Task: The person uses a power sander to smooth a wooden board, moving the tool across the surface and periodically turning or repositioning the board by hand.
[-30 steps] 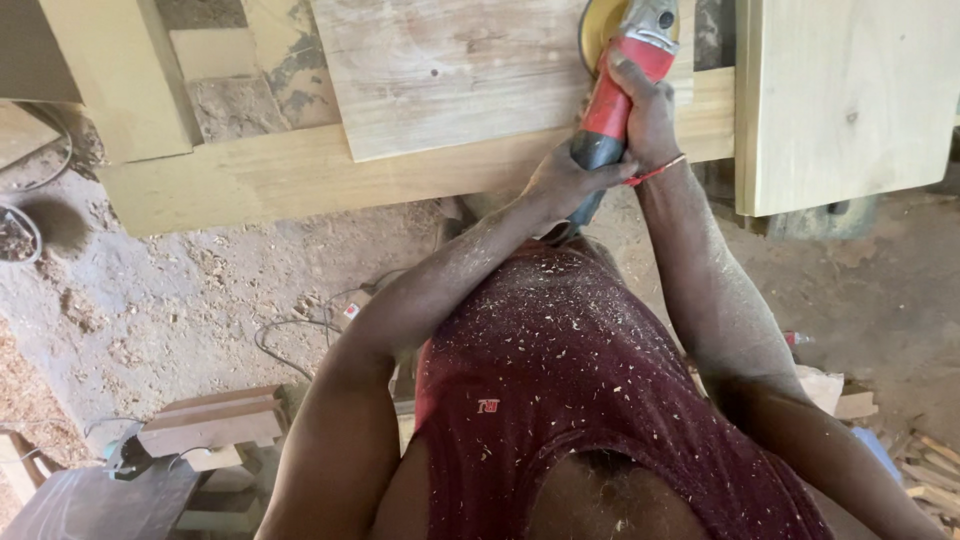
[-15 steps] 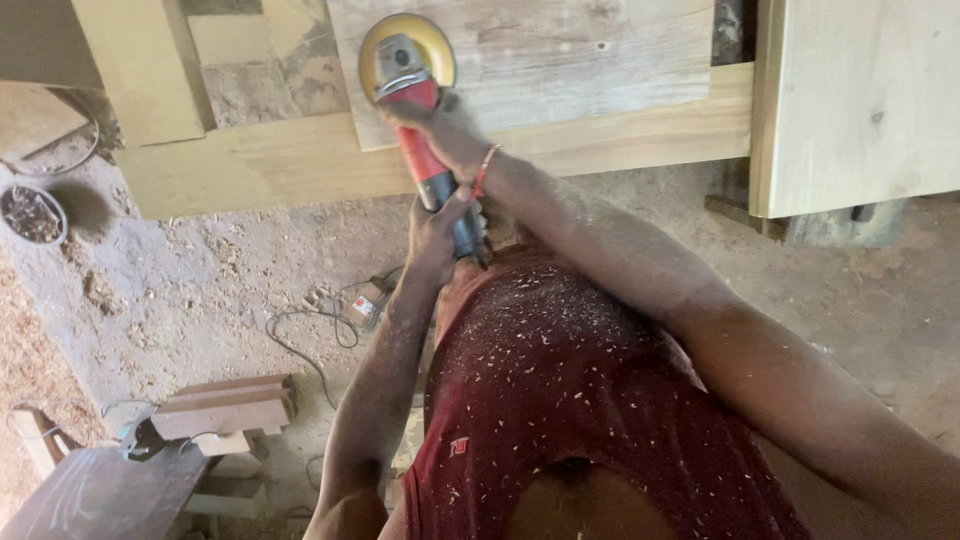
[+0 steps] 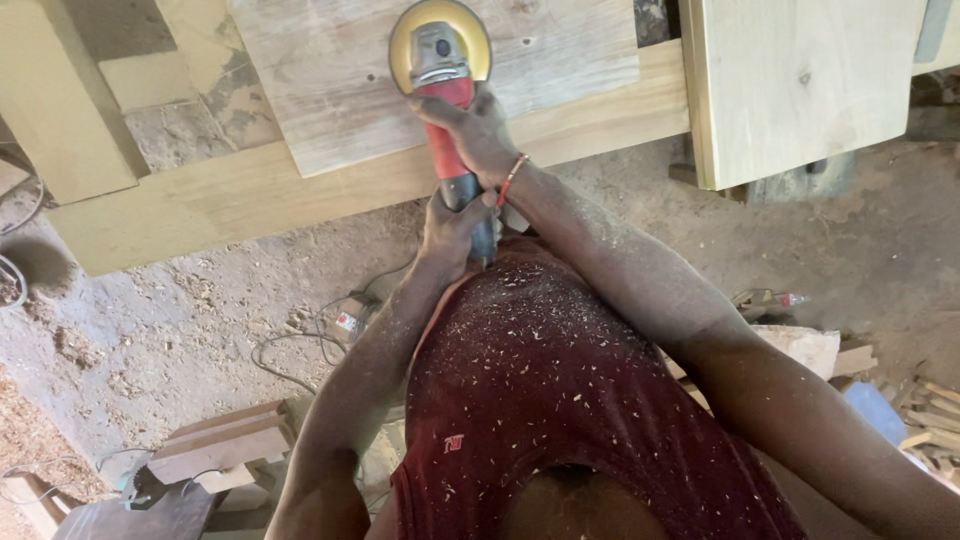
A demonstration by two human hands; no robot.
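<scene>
I hold a red angle grinder [image 3: 447,95] with a round yellow sanding disc [image 3: 403,40] pressed flat on a pale wooden board [image 3: 330,80]. My right hand [image 3: 478,130], with a red band at the wrist, grips the front of the red body just behind the disc. My left hand [image 3: 453,225] is closed around the dark rear handle, close to my chest. The board lies on a longer yellowish plank [image 3: 250,200] that runs across the view.
A wide light wooden panel [image 3: 800,80] lies to the right. More planks [image 3: 60,110] sit at the left. Below is a dusty floor with sawdust, a cable and plug [image 3: 345,320], stacked wood blocks [image 3: 220,440] and offcuts [image 3: 930,410] at the right.
The grinder swept left across the board from its right end, then stayed near the left part. Both hands kept their grip. The view shifted a little.
</scene>
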